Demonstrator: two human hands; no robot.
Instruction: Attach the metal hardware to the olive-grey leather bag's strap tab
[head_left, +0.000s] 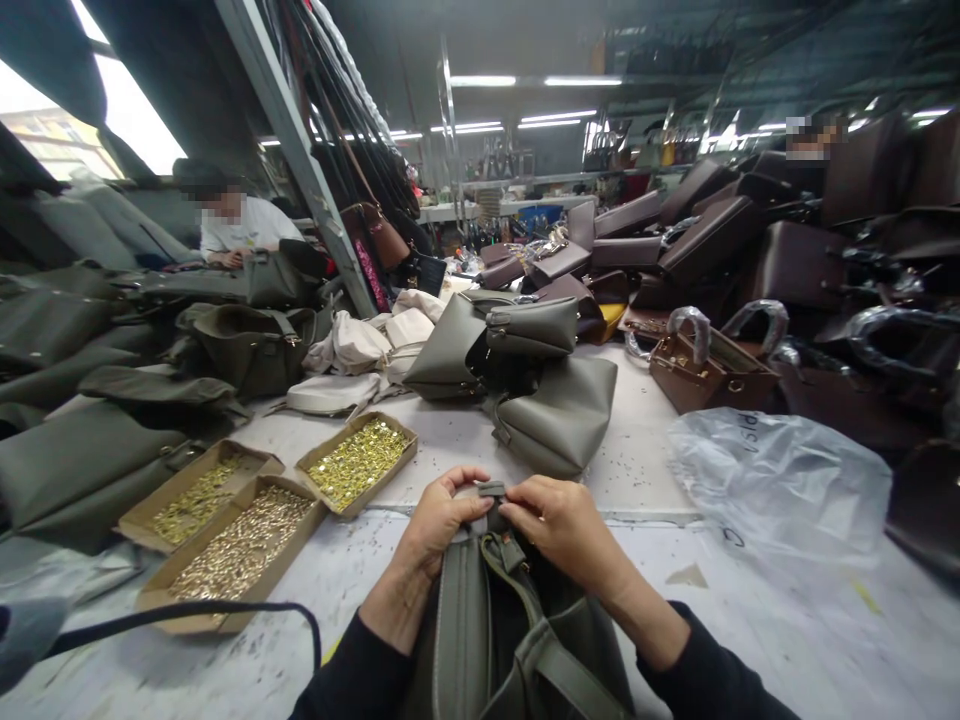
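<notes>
An olive-grey handbag (465, 620) lies open in front of me at the table's near side, its strap running down toward the lower right. My left hand (442, 515) pinches a small tab (492, 489) at the bag's far end between thumb and fingers. From the other side my right hand (551, 515) grips the same tab with bent fingers. Whether a small metal part is between the fingertips I cannot make out. Just below the hands sits a short leather loop (510, 553) on the bag's edge.
Left stand cardboard trays of small metal fittings (356, 455), (240, 545). Grey bags (559, 415) lie ahead, dark bags (90, 460) at far left. Brown handbags (709, 370) and a clear plastic bag (784, 485) are right. A black cable (187, 610) crosses lower left; a person (244, 225) works beyond.
</notes>
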